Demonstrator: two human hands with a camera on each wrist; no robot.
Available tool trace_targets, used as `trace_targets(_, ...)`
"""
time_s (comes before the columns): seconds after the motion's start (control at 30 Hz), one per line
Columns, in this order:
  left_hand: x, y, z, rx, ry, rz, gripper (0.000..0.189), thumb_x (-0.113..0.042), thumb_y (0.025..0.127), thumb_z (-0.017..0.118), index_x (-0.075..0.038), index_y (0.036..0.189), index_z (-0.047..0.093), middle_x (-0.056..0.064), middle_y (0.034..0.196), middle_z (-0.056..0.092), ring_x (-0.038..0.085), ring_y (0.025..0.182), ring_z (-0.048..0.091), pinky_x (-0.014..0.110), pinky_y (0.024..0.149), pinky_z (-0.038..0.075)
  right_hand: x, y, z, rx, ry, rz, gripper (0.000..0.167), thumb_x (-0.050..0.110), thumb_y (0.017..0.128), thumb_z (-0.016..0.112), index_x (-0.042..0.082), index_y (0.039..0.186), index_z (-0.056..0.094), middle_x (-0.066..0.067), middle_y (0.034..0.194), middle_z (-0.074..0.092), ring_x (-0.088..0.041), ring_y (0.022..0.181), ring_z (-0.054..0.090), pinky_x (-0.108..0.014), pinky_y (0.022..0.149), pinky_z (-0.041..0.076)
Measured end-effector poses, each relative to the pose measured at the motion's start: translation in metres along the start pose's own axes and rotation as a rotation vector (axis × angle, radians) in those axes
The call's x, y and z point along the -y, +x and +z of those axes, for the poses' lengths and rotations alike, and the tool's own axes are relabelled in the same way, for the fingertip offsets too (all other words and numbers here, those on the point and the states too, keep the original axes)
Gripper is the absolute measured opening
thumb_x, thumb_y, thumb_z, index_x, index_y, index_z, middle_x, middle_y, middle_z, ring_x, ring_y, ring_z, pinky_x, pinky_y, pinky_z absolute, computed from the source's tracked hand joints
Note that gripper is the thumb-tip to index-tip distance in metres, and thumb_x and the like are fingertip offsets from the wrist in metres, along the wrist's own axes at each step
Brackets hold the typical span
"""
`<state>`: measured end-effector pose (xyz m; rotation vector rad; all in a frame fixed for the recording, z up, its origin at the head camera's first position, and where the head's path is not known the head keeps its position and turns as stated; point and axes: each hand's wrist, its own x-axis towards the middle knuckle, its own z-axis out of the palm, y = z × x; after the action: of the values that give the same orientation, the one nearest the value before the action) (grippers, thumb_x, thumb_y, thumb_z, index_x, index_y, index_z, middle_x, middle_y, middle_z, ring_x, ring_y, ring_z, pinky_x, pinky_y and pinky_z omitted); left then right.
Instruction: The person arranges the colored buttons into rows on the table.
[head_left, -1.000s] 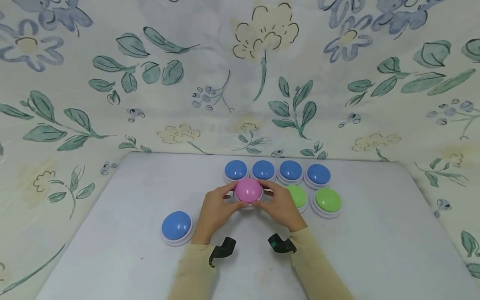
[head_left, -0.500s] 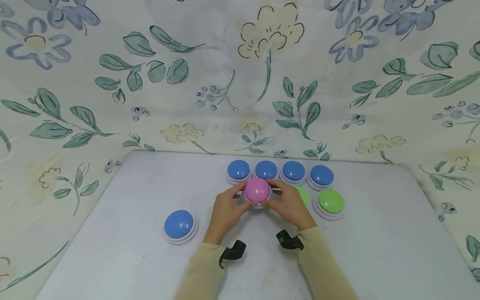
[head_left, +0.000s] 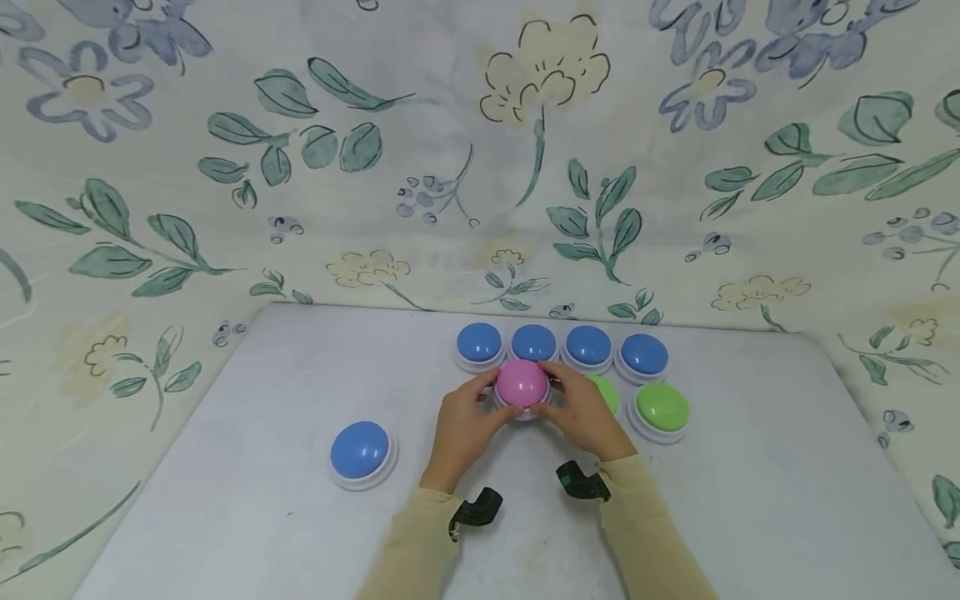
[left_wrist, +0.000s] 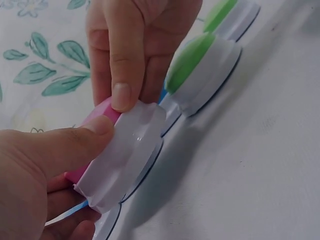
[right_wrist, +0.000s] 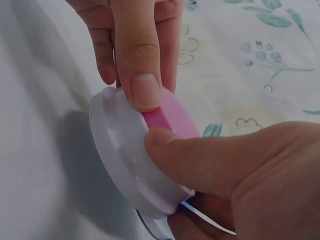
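A push button with a pink dome (head_left: pixel 522 383) and a white round base (right_wrist: pixel 127 150) is gripped from both sides. My left hand (head_left: pixel 467 425) holds its left side, thumb at the front where dome meets base. On the right side my right hand (head_left: pixel 585 412) holds it the same way, the two thumbs close together. In the left wrist view a shadow lies on the table below the white base. Just behind stands a row of blue push buttons (head_left: pixel 534 342). To the right are two green push buttons (head_left: pixel 663 407), the nearer one partly hidden by my right hand.
A lone blue push button (head_left: pixel 360 450) sits on the white table (head_left: pixel 247 467), left of my left forearm. A floral cloth (head_left: pixel 450 167) hangs behind the table's back edge. Each sleeve bears a black wrist camera (head_left: pixel 480 507).
Both hands have shifted slightly right with the pink push button, bringing it closer to the green ones. The head view has also moved a little. The grip stays the same.
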<state>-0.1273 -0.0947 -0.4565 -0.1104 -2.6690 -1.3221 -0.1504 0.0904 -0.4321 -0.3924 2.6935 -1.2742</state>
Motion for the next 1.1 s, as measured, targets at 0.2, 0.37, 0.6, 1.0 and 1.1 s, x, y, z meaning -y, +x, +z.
trace_targets(0.2,0.003,0.0,0.003,-0.003,0.016,0.014,0.06,-0.023,0.083,0.084,-0.006,0.136,0.063,0.012,0.13,0.067,0.029,0.108,0.067,0.045,0.093,0.056,0.002,0.0,0.004,0.02,-0.026,-0.02,0.066,0.005,0.091,0.072,-0.006,0.148,0.041,-0.024,0.147,0.049,-0.037,0.135,0.049,-0.048,0.112,0.041)
trace_targets(0.37,0.006,0.0,0.007,-0.003,0.034,0.013,0.061,-0.026,0.082,0.085,-0.005,0.135,0.063,0.013,0.13,0.067,0.029,0.109,0.067,0.045,0.094,0.056,0.002,0.0,0.006,0.025,-0.06,-0.02,0.066,0.003,0.092,0.07,-0.007,0.149,0.039,-0.026,0.148,0.047,-0.038,0.137,0.046,-0.05,0.113,0.039)
trace_targets(0.6,0.006,0.0,0.008,0.002,0.038,0.051,0.058,-0.022,0.081,0.085,-0.004,0.132,0.065,0.013,0.126,0.069,0.029,0.113,0.066,0.046,0.096,0.055,0.004,-0.002,0.006,0.041,-0.118,-0.011,0.065,0.002,0.093,0.069,-0.009,0.149,0.038,-0.027,0.147,0.047,-0.04,0.137,0.046,-0.051,0.113,0.039)
trace_targets(1.0,0.003,-0.003,0.011,0.023,0.034,0.071,0.057,-0.023,0.082,0.085,-0.001,0.131,0.065,0.014,0.127,0.069,0.029,0.119,0.064,0.045,0.101,0.052,0.004,-0.004,0.004,0.053,-0.177,-0.004,0.063,-0.001,0.092,0.068,-0.011,0.147,0.039,-0.028,0.144,0.049,-0.04,0.133,0.049,-0.05,0.111,0.042)
trace_targets(1.1,0.004,-0.003,0.011,0.021,0.031,0.084,0.057,-0.022,0.081,0.085,0.0,0.13,0.065,0.015,0.126,0.069,0.03,0.119,0.064,0.045,0.101,0.051,0.004,-0.004,0.006,0.053,-0.203,-0.009,0.061,-0.002,0.091,0.067,-0.012,0.145,0.04,-0.03,0.142,0.05,-0.041,0.132,0.05,-0.05,0.111,0.042)
